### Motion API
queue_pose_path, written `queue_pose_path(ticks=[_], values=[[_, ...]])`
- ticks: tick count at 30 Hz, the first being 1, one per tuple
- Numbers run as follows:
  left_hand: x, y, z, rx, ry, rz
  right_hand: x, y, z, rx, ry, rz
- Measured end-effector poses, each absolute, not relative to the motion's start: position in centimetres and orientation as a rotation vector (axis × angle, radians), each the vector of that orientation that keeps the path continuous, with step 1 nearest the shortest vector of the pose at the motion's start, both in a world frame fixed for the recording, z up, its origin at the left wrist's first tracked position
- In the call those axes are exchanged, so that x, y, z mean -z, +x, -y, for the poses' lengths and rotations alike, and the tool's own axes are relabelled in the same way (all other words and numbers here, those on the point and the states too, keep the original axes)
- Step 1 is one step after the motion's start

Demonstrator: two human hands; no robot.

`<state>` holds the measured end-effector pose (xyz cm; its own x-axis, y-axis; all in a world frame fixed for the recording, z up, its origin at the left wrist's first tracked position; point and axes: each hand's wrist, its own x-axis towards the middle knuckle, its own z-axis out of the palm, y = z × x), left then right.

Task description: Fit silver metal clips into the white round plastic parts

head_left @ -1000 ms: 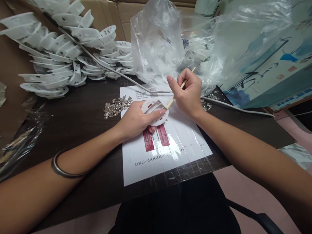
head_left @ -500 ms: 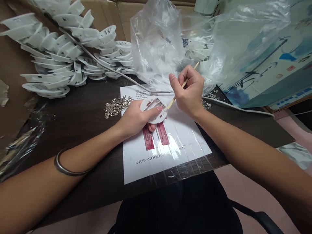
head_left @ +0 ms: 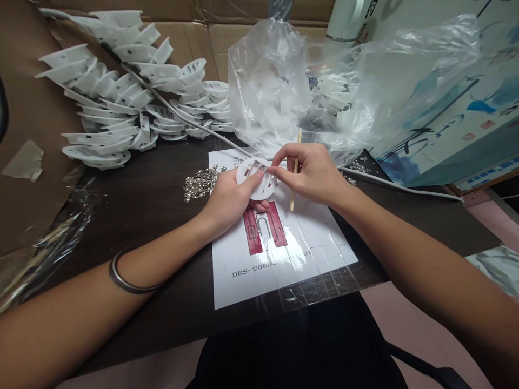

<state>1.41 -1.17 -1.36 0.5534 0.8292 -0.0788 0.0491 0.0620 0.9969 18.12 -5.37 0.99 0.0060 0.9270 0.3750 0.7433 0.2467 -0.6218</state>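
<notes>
My left hand [head_left: 229, 197] grips a round white plastic disc [head_left: 255, 178] with small metal contacts, holding it just above a taped-down printed sheet [head_left: 279, 248]. My right hand [head_left: 314, 173] is closed round a thin wooden stick [head_left: 295, 170] that stands nearly upright, while its fingertips pinch at the disc's right side. A heap of small shiny metal clips [head_left: 200, 182] lies on the dark table [head_left: 150, 216] just left of the left hand.
Rows of stacked white plastic discs [head_left: 121, 102] line the back left against cardboard. A clear plastic bag [head_left: 284, 92] with more discs stands behind the hands. A grey cable [head_left: 405, 186] runs across the table to the right. A printed box [head_left: 458, 124] stands at right.
The right hand turned the stick from slanting with its tip at the disc to nearly upright, and its fingers moved onto the disc. The camera view shifted slightly.
</notes>
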Motion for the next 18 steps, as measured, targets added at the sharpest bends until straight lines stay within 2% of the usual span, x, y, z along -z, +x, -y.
queue_pose_path(ticks=[18], values=[[1.12, 1.69, 1.23, -0.686, 1.399, -0.844, -0.98, 17.9, 5.49, -0.324, -1.463, 1.634]])
